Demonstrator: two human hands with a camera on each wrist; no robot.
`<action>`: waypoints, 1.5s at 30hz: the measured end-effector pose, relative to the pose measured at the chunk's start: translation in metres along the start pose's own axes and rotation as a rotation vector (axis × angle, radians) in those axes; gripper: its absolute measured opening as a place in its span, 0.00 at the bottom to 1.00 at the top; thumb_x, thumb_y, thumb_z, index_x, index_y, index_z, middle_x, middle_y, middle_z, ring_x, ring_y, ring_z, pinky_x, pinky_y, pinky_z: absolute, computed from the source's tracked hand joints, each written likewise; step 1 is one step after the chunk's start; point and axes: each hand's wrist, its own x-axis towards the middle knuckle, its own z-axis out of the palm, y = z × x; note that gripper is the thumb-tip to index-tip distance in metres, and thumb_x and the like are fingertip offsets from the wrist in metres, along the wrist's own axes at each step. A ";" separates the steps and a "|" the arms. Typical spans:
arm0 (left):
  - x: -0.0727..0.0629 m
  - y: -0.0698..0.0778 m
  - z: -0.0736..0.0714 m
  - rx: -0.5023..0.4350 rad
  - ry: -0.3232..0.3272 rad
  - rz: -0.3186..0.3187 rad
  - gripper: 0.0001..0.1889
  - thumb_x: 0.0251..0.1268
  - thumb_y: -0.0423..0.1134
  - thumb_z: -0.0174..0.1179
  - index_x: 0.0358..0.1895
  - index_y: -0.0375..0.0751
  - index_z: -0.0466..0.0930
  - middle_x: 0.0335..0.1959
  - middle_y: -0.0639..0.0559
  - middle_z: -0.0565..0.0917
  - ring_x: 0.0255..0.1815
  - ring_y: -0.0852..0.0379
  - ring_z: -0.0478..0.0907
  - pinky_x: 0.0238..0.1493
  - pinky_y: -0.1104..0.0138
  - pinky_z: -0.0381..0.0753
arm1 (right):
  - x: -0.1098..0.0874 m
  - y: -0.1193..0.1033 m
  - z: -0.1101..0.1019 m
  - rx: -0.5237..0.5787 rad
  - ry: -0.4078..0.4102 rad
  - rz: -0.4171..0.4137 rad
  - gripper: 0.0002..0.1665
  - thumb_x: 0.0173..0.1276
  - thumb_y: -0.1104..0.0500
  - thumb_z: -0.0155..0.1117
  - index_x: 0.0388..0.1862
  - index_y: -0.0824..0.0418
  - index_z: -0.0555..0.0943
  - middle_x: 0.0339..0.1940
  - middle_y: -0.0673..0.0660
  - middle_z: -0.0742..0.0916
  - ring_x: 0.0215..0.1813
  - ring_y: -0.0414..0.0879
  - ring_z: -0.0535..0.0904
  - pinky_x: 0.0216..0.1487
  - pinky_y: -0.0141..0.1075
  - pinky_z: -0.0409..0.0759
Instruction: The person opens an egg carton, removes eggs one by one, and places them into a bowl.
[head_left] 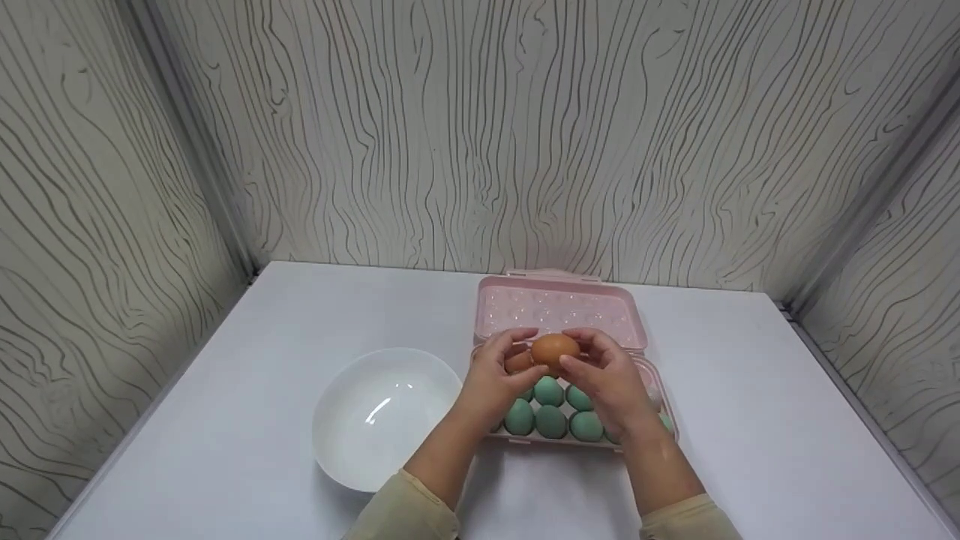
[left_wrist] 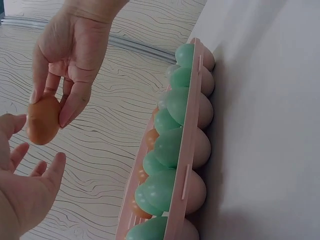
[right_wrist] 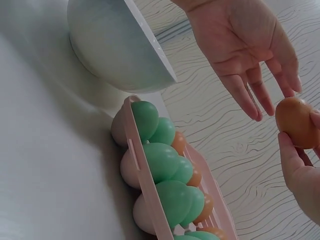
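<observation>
A brown egg (head_left: 555, 350) is held up above the pink egg carton (head_left: 480, 315), pinched by the fingertips and thumb of my right hand (head_left: 616, 382). The left wrist view shows the same egg (left_wrist: 43, 120) hanging from the right hand's fingers. My left hand (head_left: 491, 379) is at the egg's left side, its fingers spread and relaxed with nothing gripped. In the right wrist view those left fingers (right_wrist: 254, 97) reach close to the egg's end. Below both hands, green eggs (head_left: 551, 421) fill the carton's near rows, with brown eggs (right_wrist: 178, 142) behind them, partly hidden.
A white bowl (head_left: 337, 420) stands on the white table (head_left: 750, 390), left of the carton. The carton's lid (head_left: 559, 304) lies open toward the back wall (head_left: 480, 150). Patterned panels close in both sides of the table.
</observation>
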 end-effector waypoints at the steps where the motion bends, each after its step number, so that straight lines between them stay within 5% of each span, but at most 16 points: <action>1: 0.000 0.000 0.000 -0.009 -0.008 0.012 0.24 0.51 0.45 0.66 0.54 0.55 0.73 0.53 0.52 0.70 0.56 0.54 0.72 0.49 0.68 0.76 | -0.001 0.001 0.002 0.013 -0.003 0.009 0.25 0.59 0.64 0.64 0.54 0.67 0.69 0.51 0.64 0.73 0.52 0.54 0.73 0.50 0.39 0.77; 25: 0.000 0.003 -0.015 0.075 -0.068 0.017 0.22 0.50 0.41 0.68 0.49 0.55 0.72 0.45 0.56 0.75 0.47 0.57 0.73 0.49 0.67 0.76 | 0.000 -0.002 0.014 0.018 -0.123 0.093 0.25 0.59 0.62 0.65 0.54 0.68 0.70 0.51 0.64 0.73 0.53 0.54 0.73 0.51 0.42 0.76; 34: 0.005 0.015 -0.047 0.022 -0.030 -0.033 0.25 0.53 0.37 0.66 0.56 0.49 0.71 0.49 0.47 0.73 0.47 0.52 0.74 0.46 0.64 0.78 | 0.002 -0.004 0.009 0.037 -0.122 0.102 0.29 0.62 0.60 0.62 0.57 0.72 0.66 0.48 0.64 0.77 0.49 0.54 0.78 0.51 0.43 0.76; 45: 0.023 0.017 -0.099 0.162 0.054 -0.087 0.22 0.53 0.36 0.65 0.52 0.53 0.71 0.49 0.51 0.73 0.49 0.52 0.72 0.48 0.64 0.77 | 0.002 0.000 -0.001 0.032 -0.145 0.111 0.26 0.64 0.59 0.59 0.56 0.72 0.66 0.51 0.68 0.74 0.50 0.55 0.76 0.52 0.44 0.76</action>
